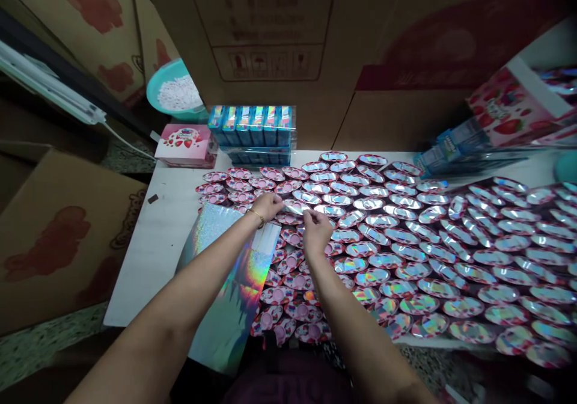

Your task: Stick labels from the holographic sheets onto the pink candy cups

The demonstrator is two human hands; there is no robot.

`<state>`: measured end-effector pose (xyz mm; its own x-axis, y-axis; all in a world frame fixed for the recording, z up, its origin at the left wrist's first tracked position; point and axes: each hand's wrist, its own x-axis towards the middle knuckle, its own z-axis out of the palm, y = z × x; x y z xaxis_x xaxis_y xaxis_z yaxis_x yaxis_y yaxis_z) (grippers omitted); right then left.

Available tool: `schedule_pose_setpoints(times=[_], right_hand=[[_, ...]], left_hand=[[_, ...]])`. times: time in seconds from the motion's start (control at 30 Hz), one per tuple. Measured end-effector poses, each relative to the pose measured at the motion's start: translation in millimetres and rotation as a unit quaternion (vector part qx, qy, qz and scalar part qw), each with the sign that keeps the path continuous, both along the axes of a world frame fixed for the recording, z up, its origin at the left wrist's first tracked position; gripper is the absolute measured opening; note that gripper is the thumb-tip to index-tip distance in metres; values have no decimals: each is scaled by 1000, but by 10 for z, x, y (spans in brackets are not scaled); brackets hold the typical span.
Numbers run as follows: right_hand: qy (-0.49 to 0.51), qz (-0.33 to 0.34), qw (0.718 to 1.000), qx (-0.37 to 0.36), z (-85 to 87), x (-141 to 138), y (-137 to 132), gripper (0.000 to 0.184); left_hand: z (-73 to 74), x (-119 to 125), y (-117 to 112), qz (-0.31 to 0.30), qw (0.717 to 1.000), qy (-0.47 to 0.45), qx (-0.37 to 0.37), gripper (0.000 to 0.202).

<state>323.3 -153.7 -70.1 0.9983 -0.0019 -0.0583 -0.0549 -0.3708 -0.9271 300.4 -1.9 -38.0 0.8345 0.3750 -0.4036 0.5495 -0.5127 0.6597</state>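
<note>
My left hand [269, 206] and my right hand [317, 228] are close together over rows of oval-topped containers. A small shiny holographic sticker [295, 207] stretches between their pinched fingertips, lying over the top of one container. Left of my hands, several containers [241, 197] show plain pink tops. To the right, many others [369, 204] have silvery, reflective tops. Under my left forearm lies a large holographic sheet [238, 278], partly hidden by the arm and reaching past the table's front edge.
A pink strawberry box [187, 145] and a clear pack of blue boxes [252, 133] stand at the back. Behind them rise large cartons [279, 103]. A teal basin [175, 112] holds small white pieces. More blue packs [453, 145] lie back right on the white table [153, 241].
</note>
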Motion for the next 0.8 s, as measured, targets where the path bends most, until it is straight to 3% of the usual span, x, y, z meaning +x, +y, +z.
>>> schedule_pose_setpoints(times=[0.1, 0.2, 0.37, 0.5, 0.6, 0.67, 0.8], right_hand=[[-73, 12, 987, -142, -16, 18, 27, 22], [-104, 7, 969, -226, -62, 36, 31, 24], [-156, 8, 956, -250, -142, 42, 60, 24], [-106, 26, 958, -265, -98, 97, 54, 21], [-79, 64, 957, -272, -19, 178, -57, 20], [-114, 114, 950, -266, 37, 207, -146, 22], [-212, 290, 901, -244, 134, 77, -104, 27]], left_hand=[[47, 185, 1, -67, 987, 55, 132, 17], [62, 294, -55, -86, 975, 91, 186, 18], [-28, 332, -132, -79, 964, 97, 234, 17], [-108, 285, -171, -66, 967, 38, 244, 22], [-86, 130, -70, -26, 969, -10, 246, 26], [-38, -77, 106, -20, 968, -57, 245, 26], [47, -631, 541, -119, 960, -70, 245, 29]])
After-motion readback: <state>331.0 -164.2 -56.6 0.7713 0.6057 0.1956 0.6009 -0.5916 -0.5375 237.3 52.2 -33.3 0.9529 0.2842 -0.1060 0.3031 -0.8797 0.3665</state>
